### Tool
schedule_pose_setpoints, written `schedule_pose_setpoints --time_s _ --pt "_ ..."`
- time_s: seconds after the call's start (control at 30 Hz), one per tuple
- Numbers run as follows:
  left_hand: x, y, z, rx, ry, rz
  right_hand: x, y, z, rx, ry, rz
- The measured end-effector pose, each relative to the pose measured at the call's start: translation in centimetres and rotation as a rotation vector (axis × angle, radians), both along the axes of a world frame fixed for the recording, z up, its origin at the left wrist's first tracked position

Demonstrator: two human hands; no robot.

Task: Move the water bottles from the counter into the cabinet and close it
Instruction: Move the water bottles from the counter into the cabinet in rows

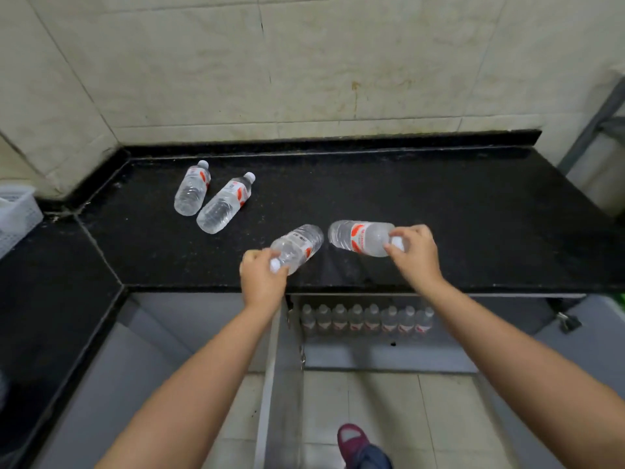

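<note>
Clear thin-walled plastic, water-filled: moderately heavy, squashy mid-body, stiff at the neck. Left hand (262,277) grasps one red-labelled water bottle (297,245) by its cap end, right hand (414,250) another (358,237), both low over the black granite counter (473,214). Two more bottles (213,199) are left lying further back.

Clearances and obstructions, black counter and cabinet below

Counter (439,198): right and rear stretch open to my reach; rear left taken by two lying bottles (191,191) (226,205), just beside each other; white basket (17,214) at far left edge. Cabinet (389,353): door (270,384) swung out toward me, standing between my forearms; opening passable for my right hand (414,253), row of upright bottles (367,319) lined along the back, bare shelf in front of them. My left hand (262,277) sits left of the door edge
</note>
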State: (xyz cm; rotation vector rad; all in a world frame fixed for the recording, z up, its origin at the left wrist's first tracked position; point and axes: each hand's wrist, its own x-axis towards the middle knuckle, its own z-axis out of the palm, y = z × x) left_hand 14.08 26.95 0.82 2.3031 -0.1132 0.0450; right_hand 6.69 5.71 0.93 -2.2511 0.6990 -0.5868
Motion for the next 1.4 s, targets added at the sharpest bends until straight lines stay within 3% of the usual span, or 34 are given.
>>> schedule_pose_setpoints --time_s 0.23,0.47,0.67,0.83,1.03,1.4 --pt "-1.6 -4.2 7.7 0.531 -0.25 -0.598 -5.2 -2.6 8.2 -0.451 0.37 0.469" --pt "-8.3 -7.1 4.6 0.561 -0.082 -0.871 -12.8 -5.6 6.7 -0.467 0.726 0.742" --pt "-14.0 -13.5 -3.9 0.823 -0.067 -1.1 -19.5 -10.9 -1.7 -0.43 0.818 0.869" --pt "-16.6 -20.7 -10.4 0.934 0.036 -1.103 -21.0 -16.6 -9.3 -0.445 0.866 0.892" --pt "-16.0 -28.9 -19.4 0.934 0.089 -1.102 -19.1 -22.8 -19.9 -0.405 0.885 0.735" --pt "-11.0 -38.2 -44.9 0.911 -0.04 -1.122 -13.8 -31.4 -45.9 -0.276 0.792 0.435"
